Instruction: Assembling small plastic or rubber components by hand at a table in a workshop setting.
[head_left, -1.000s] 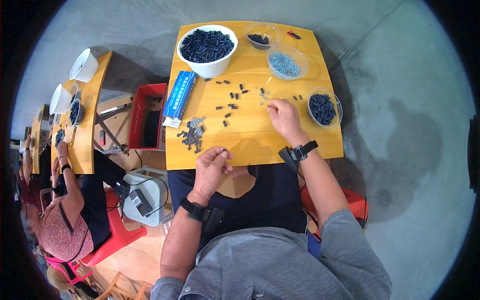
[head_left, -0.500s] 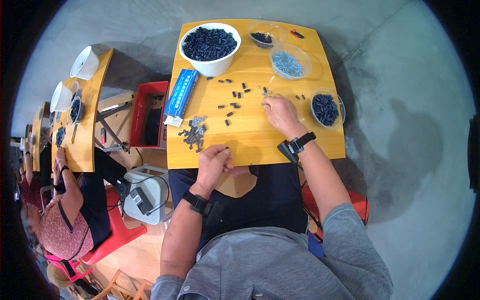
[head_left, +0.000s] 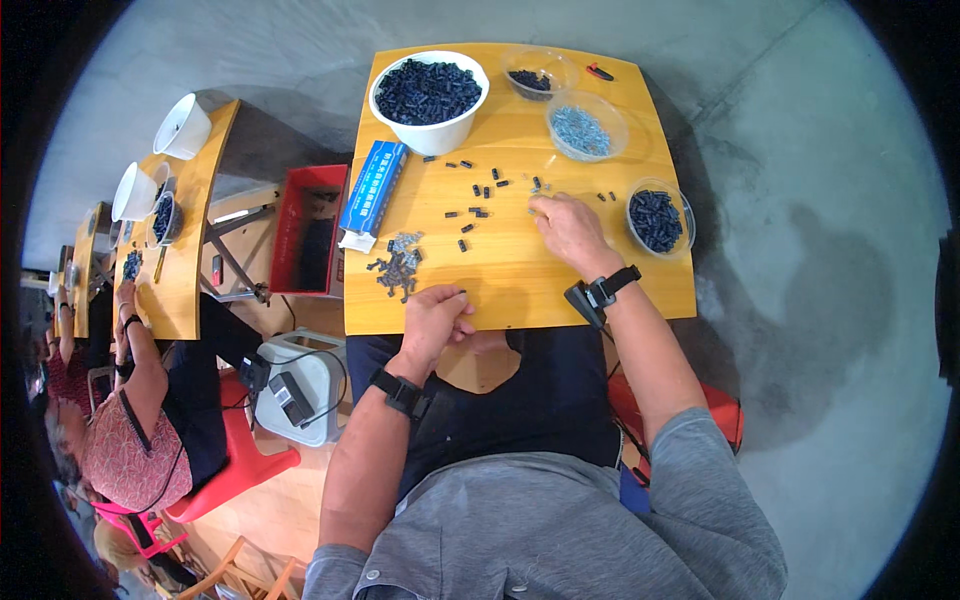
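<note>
Close to the table's near edge, my left hand point(head_left: 434, 318) is closed in a pinch, with the dark end of a small black plastic piece point(head_left: 462, 292) showing at its fingertips. My right hand point(head_left: 572, 230) reaches farther over the table, fingers bent and pressed together beside a few small silvery bits point(head_left: 540, 186); what it pinches, if anything, is hidden. Several loose black plastic pieces point(head_left: 478, 211) lie between the hands and the back of the table. Left of them is a pile of small dark and clear-grey parts point(head_left: 398, 272).
On the wooden table point(head_left: 590, 290) stand a white bucket of black pieces point(head_left: 437, 132), a tub of silvery screw-like parts point(head_left: 610, 150), a tub of dark bits point(head_left: 528, 92) and a tub of black pieces point(head_left: 683, 240). A blue box point(head_left: 374, 192) lies left. Another person point(head_left: 140, 440) sits leftward.
The whole scene has shifted slightly rightward in view. Both hands keep nearly the same places and closed poses, and the parts on the table look unchanged.
</note>
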